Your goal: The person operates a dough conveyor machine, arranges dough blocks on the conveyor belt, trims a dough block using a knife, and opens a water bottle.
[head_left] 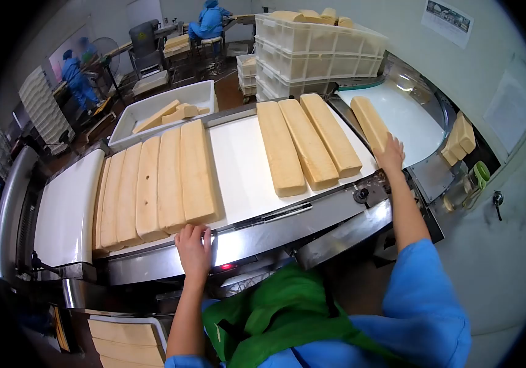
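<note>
Long pale-yellow loaf-like blocks lie across a white conveyor belt (235,156). A packed group of several blocks (169,178) is on the left, and three more (309,144) lie side by side right of a gap. My right hand (390,153) rests, fingers spread, on the near end of a single block (368,119) where the belt meets a white curved surface (419,116). At the belt's front edge my left hand (194,245) touches the near end of the packed group's rightmost block (198,172), its fingers bent and close together; it does not grasp the block.
Stacked white crates (318,61) with blocks on top stand behind the belt. Beyond the belt, a white bin (204,98) holds block pieces. A tray of blocks (160,331) sits below left. Two people in blue (211,21) work farther back. Cut pieces (459,138) lie at right.
</note>
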{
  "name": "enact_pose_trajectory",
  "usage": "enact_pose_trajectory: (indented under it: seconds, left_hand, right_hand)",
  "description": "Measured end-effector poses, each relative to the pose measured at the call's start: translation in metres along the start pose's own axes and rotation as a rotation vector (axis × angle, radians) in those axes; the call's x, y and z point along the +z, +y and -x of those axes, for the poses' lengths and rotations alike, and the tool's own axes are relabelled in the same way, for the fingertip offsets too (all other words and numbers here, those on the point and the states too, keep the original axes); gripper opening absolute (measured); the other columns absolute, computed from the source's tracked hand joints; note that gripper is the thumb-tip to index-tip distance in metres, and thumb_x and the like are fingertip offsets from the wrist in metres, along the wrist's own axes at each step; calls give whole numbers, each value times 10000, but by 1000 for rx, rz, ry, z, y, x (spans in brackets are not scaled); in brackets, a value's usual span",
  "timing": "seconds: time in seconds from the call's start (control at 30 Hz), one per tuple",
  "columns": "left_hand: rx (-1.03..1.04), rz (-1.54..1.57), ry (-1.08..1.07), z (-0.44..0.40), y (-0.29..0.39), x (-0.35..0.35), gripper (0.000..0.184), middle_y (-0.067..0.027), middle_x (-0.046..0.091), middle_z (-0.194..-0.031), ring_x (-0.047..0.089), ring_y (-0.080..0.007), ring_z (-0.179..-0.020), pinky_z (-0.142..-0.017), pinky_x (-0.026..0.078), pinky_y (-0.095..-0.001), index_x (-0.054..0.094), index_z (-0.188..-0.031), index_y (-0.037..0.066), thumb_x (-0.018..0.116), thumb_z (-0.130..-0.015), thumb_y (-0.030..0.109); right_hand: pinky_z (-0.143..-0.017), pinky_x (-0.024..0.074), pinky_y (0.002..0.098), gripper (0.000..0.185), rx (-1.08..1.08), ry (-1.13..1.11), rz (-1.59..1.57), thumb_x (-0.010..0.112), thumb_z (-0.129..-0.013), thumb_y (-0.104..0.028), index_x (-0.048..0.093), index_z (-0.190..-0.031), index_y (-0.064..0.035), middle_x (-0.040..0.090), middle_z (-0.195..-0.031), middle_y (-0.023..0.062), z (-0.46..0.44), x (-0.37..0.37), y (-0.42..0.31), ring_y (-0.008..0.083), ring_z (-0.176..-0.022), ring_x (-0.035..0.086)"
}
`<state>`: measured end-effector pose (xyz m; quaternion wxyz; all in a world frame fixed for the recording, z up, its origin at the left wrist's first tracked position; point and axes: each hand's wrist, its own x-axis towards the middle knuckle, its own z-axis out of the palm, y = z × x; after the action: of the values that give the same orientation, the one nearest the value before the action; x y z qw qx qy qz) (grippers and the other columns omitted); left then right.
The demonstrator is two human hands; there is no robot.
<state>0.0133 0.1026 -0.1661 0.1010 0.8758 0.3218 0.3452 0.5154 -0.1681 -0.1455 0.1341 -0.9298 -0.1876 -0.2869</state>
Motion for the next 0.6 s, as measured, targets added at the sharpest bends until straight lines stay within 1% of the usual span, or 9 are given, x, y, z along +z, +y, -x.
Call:
enact_pose_trajectory:
  seconds: [0.03, 0.17, 0.23, 0.27, 0.3, 0.37, 0.5, 0.57, 0.6]
  left_hand:
    - [-3, -6, 3, 1, 0, 0, 126, -97, 547, -818, 527, -284, -840, -814, 373, -410, 626, -838, 48, 614, -840, 173]
    - [-29, -17, 6, 0, -2, 3, 120, -96, 549, -823, 528, -287, -849, -826, 374, -411, 628, -837, 55, 619, -838, 175]
    - [-2, -15, 16, 0, -1, 2, 116, -94, 552, -828, 527, -287, -854, -835, 374, -413, 628, -839, 61, 623, -833, 176]
    - [-16, -18, 16, 0, -1, 2, 116, -94, 552, -828, 527, -287, -854, -835, 374, -413, 628, -839, 61, 623, -833, 176]
    - [-10, -17, 10, 0, -1, 2, 113, -91, 553, -831, 527, -285, -855, -837, 374, -414, 628, -841, 65, 626, -830, 177]
    - [-13, -20, 5, -1, 0, 3, 110, -89, 554, -833, 526, -284, -856, -839, 373, -415, 628, -842, 69, 629, -827, 178]
    - [3, -33, 3, -3, 0, 2, 105, -83, 554, -837, 525, -283, -855, -835, 373, -416, 631, -849, 79, 636, -823, 180]
    - [-8, -10, -1, -3, 0, 2, 108, -82, 553, -837, 524, -281, -856, -831, 372, -418, 631, -842, 78, 637, -824, 185]
    - [-4, -1, -3, -2, -2, 4, 125, -91, 545, -851, 520, -284, -868, -837, 369, -418, 625, -855, 74, 638, -827, 195]
  right_hand:
    - [-902, 444, 482, 560, 128, -107, 101, 584, -808, -229, 437, -1338, -122, 488, -1293, 180, -2, 7, 7, 361, -1106, 537]
    - [-928, 438, 413, 573, 49, -299, -46, 601, -793, -259, 465, -1334, -125, 529, -1259, 184, -14, 0, 16, 306, -1100, 552]
    - [-908, 441, 340, 497, 47, -378, -673, 552, -826, -235, 505, -1303, -105, 583, -1195, 162, -25, 11, 39, 237, -1063, 565]
    - [-846, 464, 317, 445, 102, -386, -1035, 491, -861, -206, 513, -1282, -64, 618, -1122, 139, -31, 21, 50, 196, -991, 580]
    - [-854, 464, 326, 431, 248, -479, -1109, 453, -887, -178, 492, -1290, -31, 610, -1148, 129, -36, 15, 54, 190, -979, 584]
    - [-878, 462, 330, 459, 176, -546, -997, 515, -899, -227, 481, -1306, -17, 611, -1156, 135, -62, 49, 81, 192, -1008, 584]
    - [-917, 456, 332, 512, 77, -551, -871, 607, -878, -270, 491, -1311, -23, 601, -1206, 156, -40, 23, -29, 232, -1079, 583]
    - [-950, 451, 339, 589, -275, -329, -548, 705, -817, -299, 511, -1303, -29, 577, -1260, 169, -23, 27, -65, 269, -1136, 572]
    - [-950, 451, 339, 589, -291, -337, -548, 705, -817, -299, 511, -1303, -29, 577, -1260, 169, -19, 24, -71, 269, -1136, 572]
